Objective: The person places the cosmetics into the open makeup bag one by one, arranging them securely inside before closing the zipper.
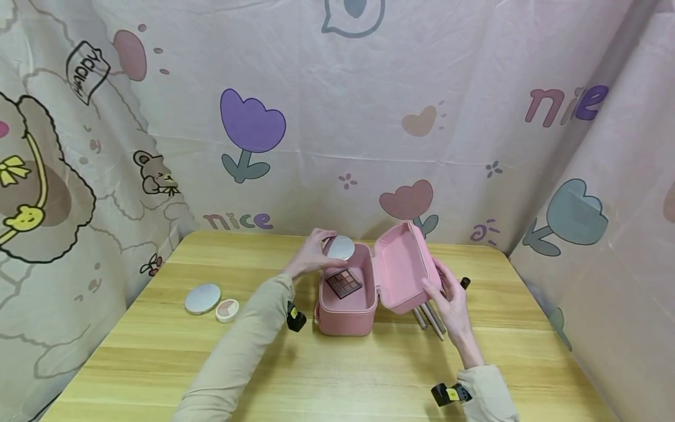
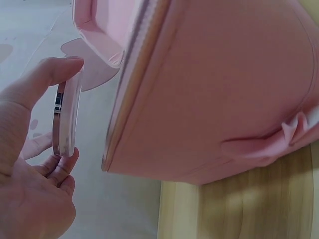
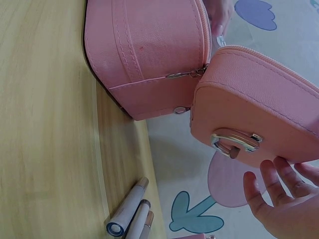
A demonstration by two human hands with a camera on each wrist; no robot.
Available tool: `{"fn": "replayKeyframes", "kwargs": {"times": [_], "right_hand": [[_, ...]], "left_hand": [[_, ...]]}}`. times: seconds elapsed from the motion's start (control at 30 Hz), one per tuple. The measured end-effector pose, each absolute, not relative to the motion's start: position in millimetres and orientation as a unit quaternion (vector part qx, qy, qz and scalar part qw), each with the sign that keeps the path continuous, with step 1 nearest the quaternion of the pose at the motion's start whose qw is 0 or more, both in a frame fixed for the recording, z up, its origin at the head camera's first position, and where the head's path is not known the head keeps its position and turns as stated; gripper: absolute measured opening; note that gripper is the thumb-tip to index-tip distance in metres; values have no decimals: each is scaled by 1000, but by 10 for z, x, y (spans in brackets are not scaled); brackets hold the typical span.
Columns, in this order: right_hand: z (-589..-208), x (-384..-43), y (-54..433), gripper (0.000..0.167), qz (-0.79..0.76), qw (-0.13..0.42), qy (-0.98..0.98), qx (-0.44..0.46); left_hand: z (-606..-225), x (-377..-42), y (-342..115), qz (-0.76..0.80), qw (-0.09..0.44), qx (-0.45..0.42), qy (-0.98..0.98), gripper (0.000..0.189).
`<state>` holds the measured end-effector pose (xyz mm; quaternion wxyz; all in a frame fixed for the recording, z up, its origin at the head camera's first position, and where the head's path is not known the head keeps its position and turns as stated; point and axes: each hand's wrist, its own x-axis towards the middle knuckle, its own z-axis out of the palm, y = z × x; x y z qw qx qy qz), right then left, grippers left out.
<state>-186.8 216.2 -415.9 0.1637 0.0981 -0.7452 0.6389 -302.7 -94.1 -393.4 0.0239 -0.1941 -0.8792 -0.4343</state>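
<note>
A pink zippered makeup case (image 1: 345, 323) stands on the table with its lid (image 1: 405, 266) swung out to the right. An eyeshadow palette (image 1: 344, 283) with several pans lies inside the case. My left hand (image 1: 310, 256) pinches a round, silvery compact (image 1: 340, 248) above the back of the case, thumb on one rim and fingers on the opposite one. In the left wrist view the compact (image 2: 69, 117) is seen edge-on, apart from the case wall. My right hand (image 1: 452, 302) holds the lid by its right edge, with the thumb in front and fingers behind, against its outer face.
On the left of the table lie another round silvery compact (image 1: 203, 299) and a small round tricolour pan (image 1: 227, 310). Several slim cosmetic tubes (image 1: 435, 322) lie beneath and beside the lid. A black cap (image 1: 464, 284) shows behind my right hand. A patterned curtain (image 1: 337, 117) hangs behind.
</note>
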Motion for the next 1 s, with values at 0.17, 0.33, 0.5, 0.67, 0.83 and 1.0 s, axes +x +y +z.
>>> {"fn": "replayKeyframes", "kwargs": {"times": [0.17, 0.33, 0.5, 0.67, 0.83, 1.0], "right_hand": [[-4162, -1872, 2160, 58, 639, 165, -745, 99], [-4170, -1877, 2161, 58, 641, 164, -743, 99], [-4173, -1886, 2166, 57, 640, 166, -743, 100], [-4177, -1888, 2169, 57, 639, 166, -744, 99], [-4181, -1889, 2167, 57, 637, 167, -745, 100], [-4179, -1887, 2164, 57, 635, 168, -748, 98]], "left_hand": [[-3972, -3040, -871, -428, 21, -196, -882, 85], [-4012, -3038, -807, -427, 19, -197, -882, 85], [-4029, -3037, -740, -415, 26, -211, -885, 83], [-4053, -3041, -694, -411, 15, -219, -885, 81], [-4080, -3048, -667, -413, 8, -220, -884, 82], [-4120, -3071, -650, -396, 20, -222, -891, 82]]}}
